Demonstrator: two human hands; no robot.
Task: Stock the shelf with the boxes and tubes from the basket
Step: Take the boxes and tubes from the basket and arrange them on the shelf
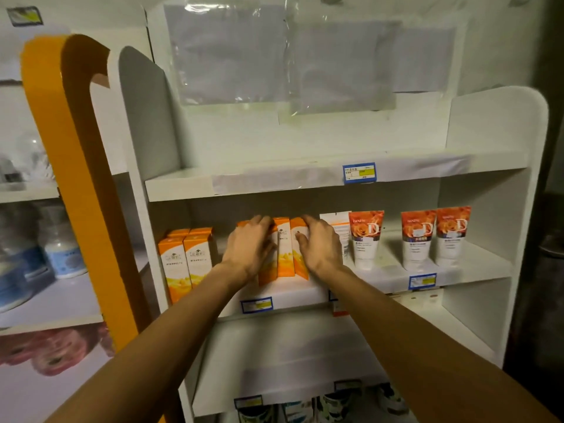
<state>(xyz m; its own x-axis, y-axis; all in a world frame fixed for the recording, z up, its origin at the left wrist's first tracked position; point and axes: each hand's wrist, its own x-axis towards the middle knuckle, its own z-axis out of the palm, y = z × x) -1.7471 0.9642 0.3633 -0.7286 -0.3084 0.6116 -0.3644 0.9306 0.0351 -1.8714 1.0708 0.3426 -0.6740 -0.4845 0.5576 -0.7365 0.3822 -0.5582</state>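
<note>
Both my hands are on a cluster of tall orange-and-white boxes (285,251) standing on the middle shelf (293,296). My left hand (248,247) grips the cluster from its left side, fingers curled over the box tops. From the right side, my right hand (320,245) grips the same boxes, thumb on a box's front. More of the same boxes (186,261) stand at the shelf's left end. Three orange rose-printed tubes (366,239) (418,239) (453,235) stand cap-down to the right, with a white tube (337,224) partly hidden behind my right hand. No basket is in view.
The top shelf (183,184) is bare apart from a blue price tag (359,173). An orange side panel (76,166) rises at the left, beyond it bottles (62,251) on another shelf. Dark items (305,407) sit on the lowest shelf.
</note>
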